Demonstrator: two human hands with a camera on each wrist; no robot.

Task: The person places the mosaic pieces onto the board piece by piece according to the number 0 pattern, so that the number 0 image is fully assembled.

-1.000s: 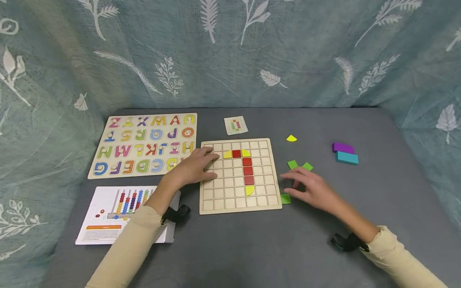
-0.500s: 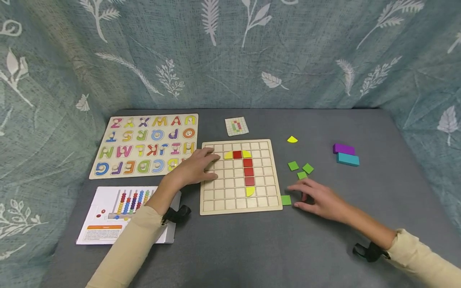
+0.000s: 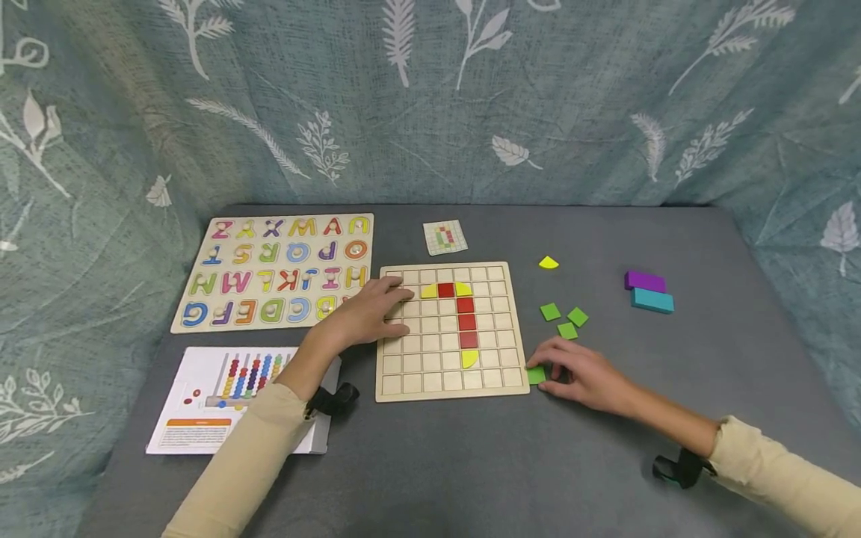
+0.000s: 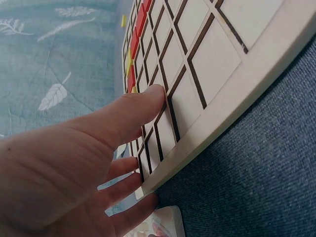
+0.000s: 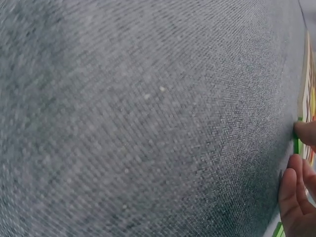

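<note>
In the head view my left hand rests on the left edge of a wooden grid board, fingers spread. The left wrist view shows its thumb lying on the grid. Red square tiles and yellow quarter-round tiles sit in the board's cells. Off the board's lower right edge, my right hand pinches a green square tile between thumb and fingers. Only a sliver of that green tile shows in the right wrist view, between the thumb and fingertips.
Loose green tiles and a yellow quarter-round piece lie right of the board. Farther right are purple and teal blocks. A pattern card lies behind the board. An alphabet puzzle and a white box are left.
My right hand first drew back toward the near right, uncovering loose green tiles, then closed in on the green tile by the board's edge. The left hand has stayed on the board.
</note>
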